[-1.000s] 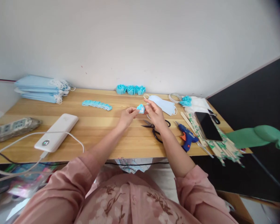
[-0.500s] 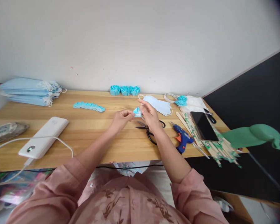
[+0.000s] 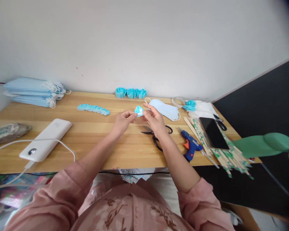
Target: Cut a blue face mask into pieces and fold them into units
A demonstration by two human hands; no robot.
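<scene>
Above the middle of the wooden table (image 3: 93,138), both hands pinch a small rolled piece of light blue mask fabric (image 3: 139,111). My left hand (image 3: 121,122) grips it from the left with closed fingertips. My right hand (image 3: 154,119) closes on it from the right, fingers curled. Black scissors (image 3: 156,134) lie on the table just under my right hand. A pleated blue fabric strip (image 3: 93,109) lies to the left, and three finished blue rosettes (image 3: 130,93) sit in a row by the wall.
A stack of blue face masks (image 3: 32,91) lies at the back left. A white power bank (image 3: 46,140) with a cable and a power strip (image 3: 7,133) are at the left. A loose mask (image 3: 165,109), blue glue gun (image 3: 190,147), phone (image 3: 213,128) and wooden sticks (image 3: 221,150) are at the right.
Both hands stay on the small blue piece and have turned it slightly, lifting it a little. The camera view shifted left, then back to the right.
</scene>
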